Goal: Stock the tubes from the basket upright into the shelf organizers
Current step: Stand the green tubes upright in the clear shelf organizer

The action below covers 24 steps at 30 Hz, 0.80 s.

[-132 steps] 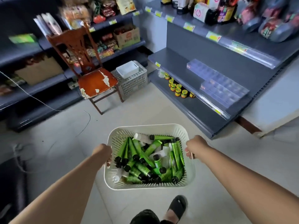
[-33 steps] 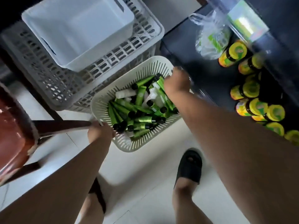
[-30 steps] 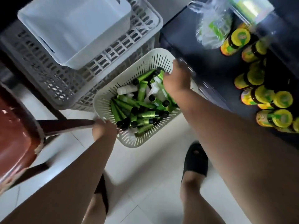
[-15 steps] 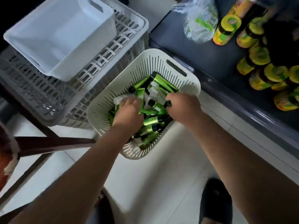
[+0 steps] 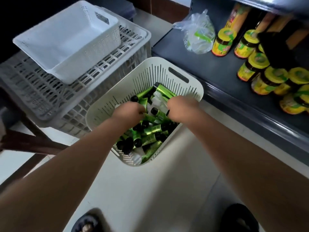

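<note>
Cream plastic basket (image 5: 147, 77): round-cornered tub with slotted walls and a cut-out handle, standing on the pale floor tiles (image 5: 142, 190) just beside the edge of the dark bottom shelf (image 5: 217, 77).
Tubes (image 5: 150, 131): glossy green with flattened ends and round black caps, heaped every which way inside the basket, with a few whitish ones (image 5: 157, 99) mixed in towards the far side.
Left hand (image 5: 128, 113): knuckles up, fingers curled down into the heap near the basket's middle, a green tube poking out from under them.
Right hand (image 5: 181, 108): close beside it, curled into the tubes the same way, on the shelf side.
Fingertips: buried in the pile on both hands, so I can't tell whether either has really closed on a tube.
Behind: smooth white bin (image 5: 66, 39) with finely perforated walls, resting on a grey lattice crate (image 5: 41, 91).
Shelf goods: yellow-lidded jars (image 5: 257, 62) and a crumpled clear bag (image 5: 199, 34), labels too blurred to read.
Bottom edge: dark sandals (image 5: 239, 218), cut off by the frame.
</note>
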Tool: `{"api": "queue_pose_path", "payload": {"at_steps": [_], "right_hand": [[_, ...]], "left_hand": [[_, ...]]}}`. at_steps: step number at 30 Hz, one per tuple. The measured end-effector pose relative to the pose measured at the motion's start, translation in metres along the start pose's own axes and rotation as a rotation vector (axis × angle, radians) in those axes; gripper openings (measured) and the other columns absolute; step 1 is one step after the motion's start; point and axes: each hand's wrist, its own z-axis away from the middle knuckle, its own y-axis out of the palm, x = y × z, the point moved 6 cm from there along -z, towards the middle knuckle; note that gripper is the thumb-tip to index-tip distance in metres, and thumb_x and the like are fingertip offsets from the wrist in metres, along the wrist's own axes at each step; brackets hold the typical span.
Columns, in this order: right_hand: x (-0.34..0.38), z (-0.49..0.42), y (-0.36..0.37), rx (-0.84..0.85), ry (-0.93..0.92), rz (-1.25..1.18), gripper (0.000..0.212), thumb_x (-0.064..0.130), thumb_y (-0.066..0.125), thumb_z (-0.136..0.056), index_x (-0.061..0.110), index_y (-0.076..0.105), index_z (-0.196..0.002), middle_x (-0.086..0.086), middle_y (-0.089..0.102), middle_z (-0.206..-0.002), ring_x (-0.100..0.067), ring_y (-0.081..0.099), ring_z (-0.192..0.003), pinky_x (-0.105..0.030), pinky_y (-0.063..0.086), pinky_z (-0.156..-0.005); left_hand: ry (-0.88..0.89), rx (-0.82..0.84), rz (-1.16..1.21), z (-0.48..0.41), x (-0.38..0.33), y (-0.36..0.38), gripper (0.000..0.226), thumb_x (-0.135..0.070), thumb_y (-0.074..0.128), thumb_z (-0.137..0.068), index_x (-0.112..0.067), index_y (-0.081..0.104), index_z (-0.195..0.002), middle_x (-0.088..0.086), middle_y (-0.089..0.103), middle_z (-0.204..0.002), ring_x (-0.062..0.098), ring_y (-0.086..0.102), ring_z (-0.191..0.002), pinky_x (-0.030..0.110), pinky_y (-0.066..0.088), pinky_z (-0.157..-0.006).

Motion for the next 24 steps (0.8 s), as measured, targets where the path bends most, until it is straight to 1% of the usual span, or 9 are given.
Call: {"api": "queue_pose_path", "payload": {"at_steps": [3,5,7,8,10,12,16,20,24], "right_hand": [[-0.001,-0.002,0.001,-0.035,-0.008,-0.057,0.007,0.019,0.059,-0.084,0.019,0.064,-0.08,0.003,0.058,-0.076,-0.018,0.056,-0.065,-0.026,0.043,-0.059],[-0.005,-0.003,-0.006,-0.11,-0.002,-0.156,0.016,0.025,0.064,-0.083,0.016,0.06,-0.071,0.002,0.057,-0.069,-0.018,0.055,-0.062,-0.025,0.04,-0.056],[-0.012,-0.003,-0.016,-0.145,0.023,-0.347,0.027,0.029,0.068,-0.08,0.014,0.053,-0.064,0.0,0.054,-0.061,-0.021,0.056,-0.058,-0.025,0.038,-0.05],[-0.016,-0.002,-0.022,-0.146,0.048,-0.489,0.024,0.027,0.07,-0.079,0.013,0.055,-0.066,-0.002,0.058,-0.06,-0.021,0.06,-0.057,-0.027,0.046,-0.05],[-0.021,0.004,-0.035,-0.136,0.092,-0.779,0.013,0.02,0.068,-0.077,0.007,0.067,-0.079,-0.008,0.071,-0.066,-0.023,0.072,-0.057,-0.039,0.063,-0.062],[-0.023,0.012,-0.051,-0.122,0.119,-0.979,0.008,0.013,0.067,-0.078,0.012,0.07,-0.086,-0.011,0.075,-0.075,-0.023,0.075,-0.059,-0.044,0.065,-0.07],[-0.021,0.025,-0.1,-0.105,0.077,-1.174,0.02,0.0,0.069,-0.077,0.018,0.066,-0.084,-0.023,0.071,-0.098,-0.035,0.076,-0.069,-0.051,0.063,-0.074],[-0.017,0.047,-0.165,-0.09,0.022,-1.274,0.021,-0.004,0.07,-0.083,0.016,0.067,-0.09,-0.02,0.07,-0.109,-0.035,0.076,-0.074,-0.045,0.063,-0.08],[-0.025,0.095,-0.204,-0.247,-0.026,-1.499,0.018,0.013,0.082,-0.083,0.011,0.071,-0.097,-0.011,0.076,-0.093,-0.027,0.077,-0.071,-0.039,0.064,-0.077]], "left_hand": [[-0.022,-0.018,0.145,0.001,-0.002,-0.001,0.011,-0.032,0.062,-0.098,-0.027,0.071,-0.1,-0.002,0.068,-0.09,0.02,0.065,-0.08,0.042,0.06,-0.077],[-0.057,-0.033,0.368,0.0,0.0,-0.01,0.007,-0.032,0.069,-0.095,-0.027,0.072,-0.09,-0.002,0.07,-0.086,0.016,0.067,-0.074,0.039,0.062,-0.071],[-0.105,-0.085,0.62,0.001,0.001,-0.026,0.008,-0.027,0.075,-0.091,-0.021,0.074,-0.086,0.003,0.073,-0.083,0.017,0.067,-0.069,0.035,0.061,-0.064],[-0.127,-0.116,0.738,0.004,0.0,-0.036,0.008,-0.024,0.077,-0.09,-0.017,0.075,-0.086,0.006,0.073,-0.083,0.018,0.067,-0.07,0.034,0.062,-0.063],[-0.171,-0.154,0.961,0.013,-0.002,-0.056,0.011,-0.019,0.077,-0.09,-0.008,0.074,-0.093,0.012,0.07,-0.084,0.023,0.067,-0.074,0.036,0.064,-0.068],[-0.171,-0.175,1.129,0.022,-0.007,-0.08,0.016,-0.014,0.075,-0.092,-0.002,0.071,-0.101,0.013,0.069,-0.088,0.026,0.069,-0.082,0.041,0.064,-0.078],[-0.123,-0.254,1.362,0.046,-0.019,-0.135,0.015,-0.006,0.067,-0.095,-0.003,0.061,-0.109,0.015,0.068,-0.1,0.028,0.07,-0.095,0.04,0.063,-0.079],[-0.162,-0.357,1.443,0.077,-0.036,-0.183,0.01,-0.007,0.068,-0.094,-0.011,0.059,-0.097,0.013,0.069,-0.092,0.026,0.072,-0.085,0.046,0.062,-0.083],[-0.262,-0.5,1.665,0.11,-0.055,-0.213,0.017,-0.011,0.074,-0.091,-0.007,0.062,-0.102,0.011,0.076,-0.087,0.024,0.074,-0.083,0.041,0.064,-0.076]]}}
